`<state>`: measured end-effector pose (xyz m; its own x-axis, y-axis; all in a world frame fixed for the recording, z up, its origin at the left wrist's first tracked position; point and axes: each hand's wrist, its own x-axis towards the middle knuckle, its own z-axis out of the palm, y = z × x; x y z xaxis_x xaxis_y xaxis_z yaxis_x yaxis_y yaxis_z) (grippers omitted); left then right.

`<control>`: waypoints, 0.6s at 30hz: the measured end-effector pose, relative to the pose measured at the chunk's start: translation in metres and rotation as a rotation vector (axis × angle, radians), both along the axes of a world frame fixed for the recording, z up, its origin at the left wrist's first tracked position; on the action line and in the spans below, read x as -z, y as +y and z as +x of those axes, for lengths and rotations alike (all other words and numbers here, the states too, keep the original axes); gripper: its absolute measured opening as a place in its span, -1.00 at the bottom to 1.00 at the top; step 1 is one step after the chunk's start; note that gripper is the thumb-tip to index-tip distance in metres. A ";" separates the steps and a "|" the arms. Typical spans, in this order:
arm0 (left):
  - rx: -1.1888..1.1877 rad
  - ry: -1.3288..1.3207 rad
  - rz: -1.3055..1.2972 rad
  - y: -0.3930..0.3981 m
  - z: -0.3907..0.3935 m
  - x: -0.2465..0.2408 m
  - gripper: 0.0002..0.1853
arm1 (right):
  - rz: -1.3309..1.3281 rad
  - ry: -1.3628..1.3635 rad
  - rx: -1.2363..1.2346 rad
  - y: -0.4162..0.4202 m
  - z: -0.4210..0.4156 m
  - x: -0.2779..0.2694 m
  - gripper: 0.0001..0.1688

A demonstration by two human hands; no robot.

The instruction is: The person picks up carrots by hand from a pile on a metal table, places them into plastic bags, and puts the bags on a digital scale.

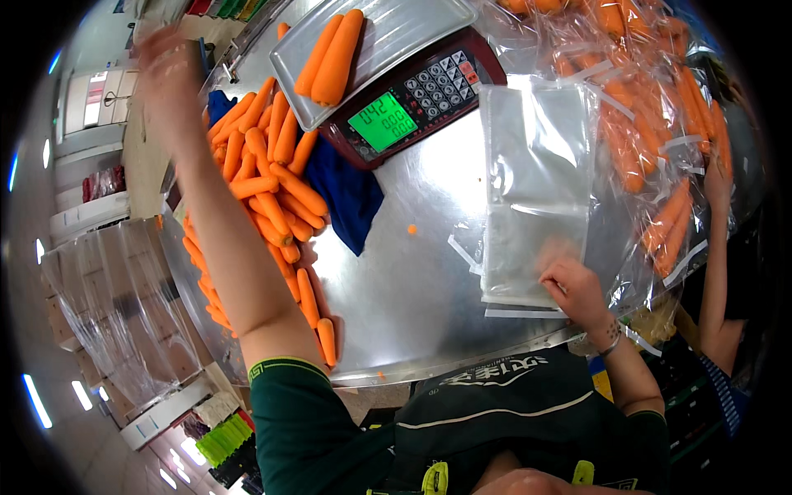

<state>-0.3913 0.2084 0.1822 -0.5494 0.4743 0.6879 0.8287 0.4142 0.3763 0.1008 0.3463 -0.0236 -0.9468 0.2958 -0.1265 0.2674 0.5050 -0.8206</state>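
Note:
My left hand [167, 77] is raised at the upper left, beyond the carrot pile [266, 185]; it is blurred, and its grip is unclear. Over the lower end of a stack of clear plastic bags [535, 185], my right hand [575, 289] has curled, partly blurred fingers. Whether it pinches a bag cannot be told. Two carrots [337, 59] lie on the metal pan [396, 37] of a digital scale [414, 108] with a lit green display. A blue cloth [346, 192] lies between the pile and the bare steel of the table [402, 297].
Bagged carrots [631, 124] cover the table's right side. Another person's hand [718, 182] touches carrots there. The table's curved near edge [433, 372] runs before my apron. Plastic-wrapped boxes [124, 297] stand beyond the left edge, with green crates [229, 438] below them.

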 end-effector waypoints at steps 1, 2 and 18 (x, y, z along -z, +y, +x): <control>-0.074 0.071 -0.257 0.001 -0.022 0.042 -0.38 | -0.017 -0.001 -0.004 0.000 -0.003 -0.005 -0.95; -0.130 0.170 -0.517 0.002 -0.044 0.081 -0.19 | -0.034 0.000 -0.007 0.000 -0.006 -0.011 -0.95; 0.689 -1.663 -0.410 -0.214 0.281 0.120 -0.04 | -0.508 0.129 0.140 -0.200 -0.073 0.063 -0.91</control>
<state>-0.1099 -0.0054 0.0620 -0.1180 0.8593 -0.4976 -0.2058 0.4691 0.8589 0.0277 0.1467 -0.0864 -0.9200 0.3524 -0.1716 0.1843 0.0028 -0.9829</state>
